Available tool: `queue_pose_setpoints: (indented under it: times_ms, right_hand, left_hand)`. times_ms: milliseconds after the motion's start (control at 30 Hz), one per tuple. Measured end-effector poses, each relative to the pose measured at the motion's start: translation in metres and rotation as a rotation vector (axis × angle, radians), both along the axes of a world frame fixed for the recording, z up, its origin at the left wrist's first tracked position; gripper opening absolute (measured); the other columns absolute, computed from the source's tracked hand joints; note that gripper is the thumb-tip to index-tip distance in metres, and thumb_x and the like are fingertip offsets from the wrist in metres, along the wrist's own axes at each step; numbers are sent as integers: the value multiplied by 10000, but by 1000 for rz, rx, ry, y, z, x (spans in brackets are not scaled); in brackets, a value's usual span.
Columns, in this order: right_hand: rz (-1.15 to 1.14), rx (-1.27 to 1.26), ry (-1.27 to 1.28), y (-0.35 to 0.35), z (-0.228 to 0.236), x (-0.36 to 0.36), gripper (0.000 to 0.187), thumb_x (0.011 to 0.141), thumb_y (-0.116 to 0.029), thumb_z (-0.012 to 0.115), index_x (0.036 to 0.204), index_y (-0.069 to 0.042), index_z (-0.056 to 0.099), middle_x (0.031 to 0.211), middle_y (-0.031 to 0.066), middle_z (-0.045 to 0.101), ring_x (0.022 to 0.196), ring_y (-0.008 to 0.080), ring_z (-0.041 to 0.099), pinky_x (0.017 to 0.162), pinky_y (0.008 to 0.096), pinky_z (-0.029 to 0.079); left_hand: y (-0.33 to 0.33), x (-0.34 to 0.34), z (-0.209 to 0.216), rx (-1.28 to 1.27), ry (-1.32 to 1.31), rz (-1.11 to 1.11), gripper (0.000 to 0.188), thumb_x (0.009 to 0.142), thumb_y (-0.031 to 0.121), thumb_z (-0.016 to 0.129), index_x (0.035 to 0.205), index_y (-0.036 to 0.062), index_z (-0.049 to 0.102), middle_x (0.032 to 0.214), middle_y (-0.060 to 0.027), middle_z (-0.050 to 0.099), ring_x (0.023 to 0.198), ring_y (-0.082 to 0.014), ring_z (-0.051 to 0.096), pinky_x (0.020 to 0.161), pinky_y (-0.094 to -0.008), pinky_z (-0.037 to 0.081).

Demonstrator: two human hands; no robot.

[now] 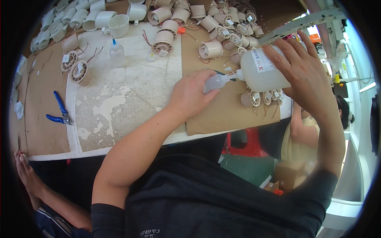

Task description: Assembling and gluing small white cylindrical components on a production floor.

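The small bottle (214, 83) was in the left hand (194, 93), above the cardboard (226, 115) at the right of the table. Thumb and fingers pinched its soft, cloudy body from both sides, and its mouth faced right. There it met the narrow neck of the big bottle (260, 73), which lay tipped on its side in the air, its neck toward the left; whether the spout sat inside the small mouth or only against it was hard to tell from this angle. The right hand (299, 65) held the big bottle by its far end, fingers spread over the top and thumb beneath. Clear liquid seemed to fill its lower part.

Beneath the big bottle stood a few beige fans (250, 99) with thin wires. More fans crowded the back of the table, and two sat at the left. On the table's worn pale surface (151, 99) a blue-tipped bottle (117, 54) stood upright, well apart from the hands. White cups (119, 27) were heaped at the back left. Blue-handled cutters (61, 113) lay near the left front.

Past the table's front edge, a red stool (254, 146) stood on the floor. A co-worker in a yellow top (299, 139) sat at the right, and another person's hands (25, 170) were together at the far left.
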State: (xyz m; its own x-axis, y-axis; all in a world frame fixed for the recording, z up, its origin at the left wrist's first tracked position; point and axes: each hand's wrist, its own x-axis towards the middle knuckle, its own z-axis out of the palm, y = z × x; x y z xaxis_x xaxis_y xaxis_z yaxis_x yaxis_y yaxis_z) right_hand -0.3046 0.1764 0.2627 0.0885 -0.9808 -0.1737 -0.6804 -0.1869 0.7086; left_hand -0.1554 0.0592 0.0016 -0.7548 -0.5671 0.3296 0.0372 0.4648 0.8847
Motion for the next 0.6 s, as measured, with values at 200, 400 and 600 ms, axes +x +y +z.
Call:
queue_pose_setpoints:
  times_ms: [200, 400, 600]
  right_hand:
    - [40, -15, 8, -2, 0, -1, 965, 570, -37, 914, 1449, -178, 542, 1320, 127, 641, 1270, 315, 596, 1261, 522, 314]
    - [3, 2, 5, -2, 1, 2, 987, 543, -49, 907, 1452, -161, 538, 1359, 101, 607, 1311, 345, 567, 1285, 525, 284]
    - [4, 6, -2, -3, -1, 2, 981, 542, -54, 911, 1446, -158, 544, 1359, 105, 606, 1305, 347, 569, 1284, 528, 287]
  left_hand:
    - [0, 1, 3, 5, -18, -4, 480, 851, 211, 829, 1282, 73, 669, 1179, -159, 746, 1063, -349, 726, 900, -418, 581]
    - [0, 1, 2, 11, -23, 1, 484, 853, 215, 826, 1287, 74, 666, 1183, -158, 745, 1064, -350, 724, 902, -419, 580]
    - [0, 1, 2, -5, -15, 1, 487, 851, 213, 826, 1288, 73, 665, 1181, -160, 746, 1068, -348, 723, 905, -422, 578]
